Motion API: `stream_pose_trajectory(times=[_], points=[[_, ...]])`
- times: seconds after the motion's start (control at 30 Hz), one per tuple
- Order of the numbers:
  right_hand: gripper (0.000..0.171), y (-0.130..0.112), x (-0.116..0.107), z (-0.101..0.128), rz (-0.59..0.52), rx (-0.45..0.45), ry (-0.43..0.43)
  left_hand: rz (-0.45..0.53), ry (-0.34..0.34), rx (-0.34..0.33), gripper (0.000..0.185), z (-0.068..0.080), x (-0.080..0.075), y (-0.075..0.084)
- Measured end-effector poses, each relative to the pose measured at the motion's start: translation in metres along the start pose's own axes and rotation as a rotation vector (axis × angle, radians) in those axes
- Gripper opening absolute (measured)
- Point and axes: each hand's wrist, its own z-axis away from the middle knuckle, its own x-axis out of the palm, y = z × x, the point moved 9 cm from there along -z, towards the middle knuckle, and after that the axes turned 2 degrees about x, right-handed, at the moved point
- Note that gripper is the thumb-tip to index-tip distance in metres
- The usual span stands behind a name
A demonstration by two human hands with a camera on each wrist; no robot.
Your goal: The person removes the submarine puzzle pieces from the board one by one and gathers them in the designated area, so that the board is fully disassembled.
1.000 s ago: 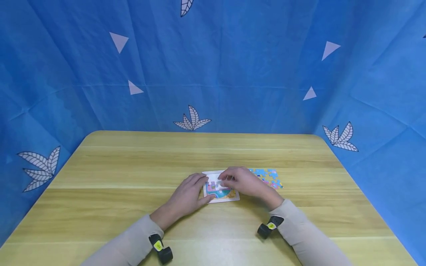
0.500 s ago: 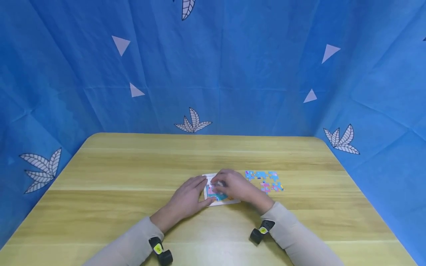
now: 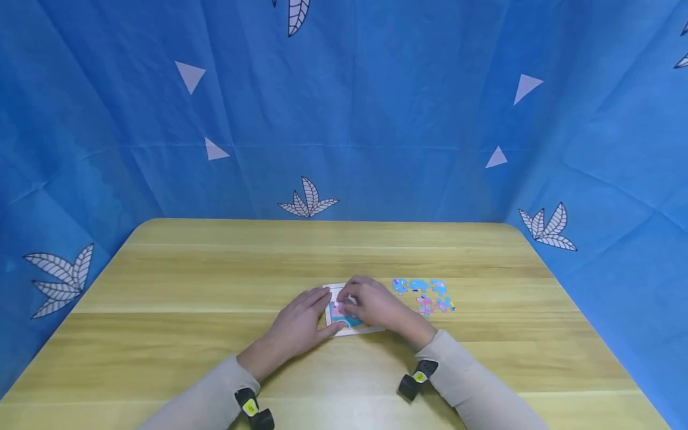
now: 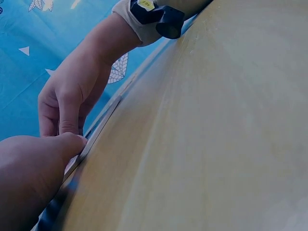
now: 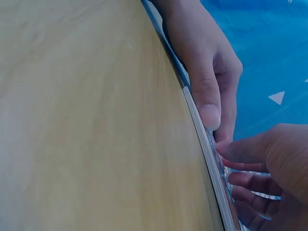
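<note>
Blue cloth printed with white leaves and triangles backs one pale wooden tabletop (image 3: pixel 215 334). Near its middle lies one white-rimmed puzzle board (image 3: pixel 344 325), partly filled with colourful pieces. Two hands work on it: the left hand (image 3: pixel 298 325) holds the board's left edge, thumb against its near rim and fingers on the far side, while the right hand (image 3: pixel 376 306) rests over the board with curled fingertips pressing a piece into it. One cluster of loose puzzle pieces (image 3: pixel 424 295), too small to count, lies just right of the board.
</note>
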Motion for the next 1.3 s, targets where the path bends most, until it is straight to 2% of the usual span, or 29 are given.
stream_pose_trajectory(times=[0.17, 0.53, 0.77, 1.03, 1.3], points=[[0.014, -0.002, 0.001, 0.001, 0.011, 0.025, -0.012, -0.005, -0.001, -0.008, 0.076, -0.001, 0.001, -0.001], [0.004, 0.006, 0.001, 0.001, -0.066, 0.066, 0.022, 0.015, 0.009, -0.009, 0.075, -0.001, -0.001, 0.001], [0.003, 0.008, -0.002, 0.001, -0.162, 0.047, 0.022, 0.019, 0.02, -0.003, 0.074, -0.001, -0.004, 0.001], [0.006, 0.008, -0.004, 0.003, -0.227, 0.026, 0.019, 0.007, -0.006, -0.007, 0.074, 0.0, -0.003, 0.001], [0.007, 0.01, -0.003, 0.003, -0.285, 0.031, 0.014, 0.023, -0.003, -0.008, 0.073, 0.0, -0.004, 0.002]])
